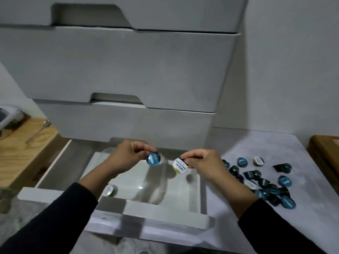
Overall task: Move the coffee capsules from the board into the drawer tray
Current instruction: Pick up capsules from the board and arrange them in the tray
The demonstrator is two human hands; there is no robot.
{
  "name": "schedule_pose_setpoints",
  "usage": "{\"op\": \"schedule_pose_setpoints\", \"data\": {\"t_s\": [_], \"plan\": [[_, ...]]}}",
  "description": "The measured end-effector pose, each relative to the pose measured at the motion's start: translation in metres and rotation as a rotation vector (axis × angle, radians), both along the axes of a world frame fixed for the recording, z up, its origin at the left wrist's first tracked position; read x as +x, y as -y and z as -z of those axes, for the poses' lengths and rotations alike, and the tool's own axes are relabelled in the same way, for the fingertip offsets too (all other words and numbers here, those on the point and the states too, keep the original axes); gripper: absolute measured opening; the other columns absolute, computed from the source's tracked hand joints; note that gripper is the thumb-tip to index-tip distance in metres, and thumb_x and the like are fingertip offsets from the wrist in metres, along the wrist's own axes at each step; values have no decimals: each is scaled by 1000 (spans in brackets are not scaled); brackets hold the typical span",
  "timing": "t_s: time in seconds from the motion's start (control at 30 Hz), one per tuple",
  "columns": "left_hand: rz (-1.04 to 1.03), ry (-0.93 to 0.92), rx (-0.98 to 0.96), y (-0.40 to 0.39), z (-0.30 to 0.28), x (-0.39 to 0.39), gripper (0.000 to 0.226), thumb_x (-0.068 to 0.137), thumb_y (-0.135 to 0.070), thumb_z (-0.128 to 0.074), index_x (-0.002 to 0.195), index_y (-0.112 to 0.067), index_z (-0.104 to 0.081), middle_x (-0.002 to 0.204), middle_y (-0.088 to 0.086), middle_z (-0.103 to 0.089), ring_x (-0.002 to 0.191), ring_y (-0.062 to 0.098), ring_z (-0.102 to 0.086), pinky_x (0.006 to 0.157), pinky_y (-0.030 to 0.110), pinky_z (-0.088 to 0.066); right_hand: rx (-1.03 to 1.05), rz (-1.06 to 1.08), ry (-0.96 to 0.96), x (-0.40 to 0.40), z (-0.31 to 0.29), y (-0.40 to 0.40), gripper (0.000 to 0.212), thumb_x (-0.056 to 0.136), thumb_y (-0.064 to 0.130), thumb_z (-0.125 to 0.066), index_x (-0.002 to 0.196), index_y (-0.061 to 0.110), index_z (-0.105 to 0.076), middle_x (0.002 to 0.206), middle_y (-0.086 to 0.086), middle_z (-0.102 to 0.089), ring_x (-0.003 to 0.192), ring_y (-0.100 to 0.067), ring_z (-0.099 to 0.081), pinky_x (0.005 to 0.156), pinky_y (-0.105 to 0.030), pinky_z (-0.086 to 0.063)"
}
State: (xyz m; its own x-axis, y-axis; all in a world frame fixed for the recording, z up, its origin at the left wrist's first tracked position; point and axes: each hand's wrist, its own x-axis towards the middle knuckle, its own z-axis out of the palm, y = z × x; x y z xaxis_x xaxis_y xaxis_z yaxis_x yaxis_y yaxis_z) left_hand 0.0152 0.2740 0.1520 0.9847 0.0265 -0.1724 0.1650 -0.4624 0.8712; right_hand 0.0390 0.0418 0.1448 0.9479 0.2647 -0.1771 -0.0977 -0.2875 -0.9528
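Note:
The bottom drawer is pulled open and holds a glossy white tray [194, 195]. Above the tray, my left hand [128, 154] pinches a blue-lidded capsule [153, 158]. My right hand [201, 162] pinches a white-lidded capsule [180, 165] over the tray's right half. One capsule with a pale lid [110, 190] lies in the tray's near left corner, partly hidden by my left sleeve. Several dark capsules with blue or white lids [266, 182] lie scattered on the white board [256, 143] to the right of the drawer.
White shut drawer fronts [117, 66] rise behind the open drawer. A wooden surface [27, 143] with a spoon [39, 132] and a white appliance [9, 116] stands at left. A wooden edge [324, 153] shows at far right. The drawer's white front panel [146, 211] is nearest me.

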Motion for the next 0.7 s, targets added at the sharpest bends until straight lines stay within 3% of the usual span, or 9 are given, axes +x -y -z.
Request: {"op": "schedule_pose_setpoints", "data": {"t_s": [0.1, 0.23, 0.33, 0.43, 0.53, 0.6, 0.7], "plan": [[93, -96, 50, -47, 14, 6, 24, 87, -5, -60, 87, -25, -74, 94, -3, -75, 91, 12, -69, 90, 27, -52, -58, -75, -34, 3, 12, -49, 27, 80, -4, -61, 74, 20, -71, 73, -5, -69, 64, -11, -60, 63, -13, -49], [287, -189, 149, -88, 39, 15, 22, 87, -3, -59, 94, -18, -74, 97, 2, -74, 93, 13, -68, 88, 24, -53, -178, -125, -80, 10, 37, -100, 26, 78, -2, -64, 70, 21, -73, 84, -14, -73, 75, -18, -65, 79, -30, -55], [382, -221, 204, -109, 58, 20, 22, 86, -4, -61, 96, -18, -74, 99, 1, -74, 92, 10, -66, 83, 15, -51, -261, -147, -146, 13, 53, -125, 25, 76, -3, -64, 68, 19, -74, 82, -13, -74, 72, -18, -66, 79, -35, -56], [486, -244, 278, -119, 73, 24, 23, 85, -7, -62, 95, -23, -74, 98, -3, -73, 87, 6, -64, 84, 16, -50, -361, -173, -209, 13, 65, -140, 17, 76, -4, -63, 80, 8, -75, 63, -1, -69, 54, -8, -60, 59, -20, -53], [558, -263, 292, -120, 81, 24, 25, 85, -7, -60, 94, -25, -75, 90, -12, -70, 80, -3, -60, 78, 6, -45, -458, -219, -225, 14, 76, -148, 17, 73, -5, -64, 86, 1, -74, 47, 15, -62, 45, 3, -55, 56, -15, -50], [589, -276, 302, -120, 86, 24, 24, 86, -8, -59, 95, -24, -75, 85, -14, -67, 72, -9, -55, 69, -1, -40, -491, -222, -236, 13, 82, -150, 16, 74, -4, -65, 86, 0, -74, 50, 15, -62, 46, 3, -56, 57, -13, -51], [636, -293, 298, -121, 94, 23, 24, 85, -7, -60, 95, -23, -75, 88, -10, -68, 72, -9, -55, 68, 0, -41, -491, -247, -234, 11, 88, -152, 15, 73, -5, -67, 86, 0, -74, 60, 7, -63, 47, 2, -56, 59, -14, -51]]}}
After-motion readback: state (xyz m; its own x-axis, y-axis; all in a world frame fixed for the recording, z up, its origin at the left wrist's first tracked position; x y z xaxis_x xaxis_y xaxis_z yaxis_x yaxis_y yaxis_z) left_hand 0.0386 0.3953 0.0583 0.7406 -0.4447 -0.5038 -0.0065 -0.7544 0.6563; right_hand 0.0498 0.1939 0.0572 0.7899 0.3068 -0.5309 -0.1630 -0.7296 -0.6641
